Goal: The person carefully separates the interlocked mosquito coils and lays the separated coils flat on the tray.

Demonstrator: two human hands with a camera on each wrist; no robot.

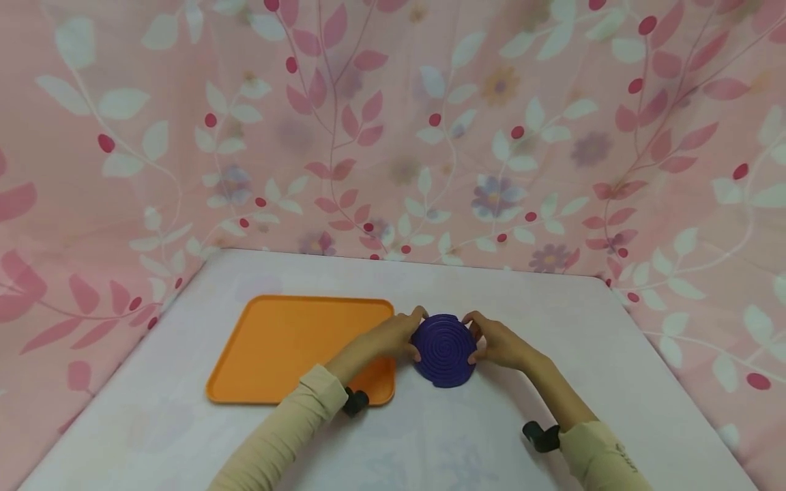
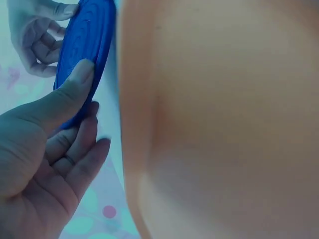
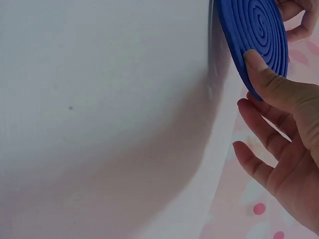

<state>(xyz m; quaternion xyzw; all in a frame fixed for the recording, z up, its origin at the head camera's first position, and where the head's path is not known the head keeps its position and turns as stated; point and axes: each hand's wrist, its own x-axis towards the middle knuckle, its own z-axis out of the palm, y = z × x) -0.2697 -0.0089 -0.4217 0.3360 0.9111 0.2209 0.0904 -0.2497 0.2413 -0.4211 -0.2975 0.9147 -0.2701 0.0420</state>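
A round blue-purple disc (image 1: 445, 349) with a spiral of raised ridges is between the two hands, just right of the orange tray, in the head view. My left hand (image 1: 398, 335) pinches its left edge; the left wrist view shows the thumb (image 2: 81, 74) on the ridged face and fingers behind. From the other side my right hand (image 1: 500, 342) grips the right edge, thumb (image 3: 259, 64) on the face. In both wrist views the disc (image 3: 259, 30) stands tilted. Its back is hidden.
An orange rectangular tray (image 1: 288, 341) with a raised rim lies left on the white table (image 1: 540, 307), partly under the left forearm. A pink floral cloth (image 1: 393, 136) hangs behind the table. Black wrist cameras (image 1: 542, 436) sit under both forearms.
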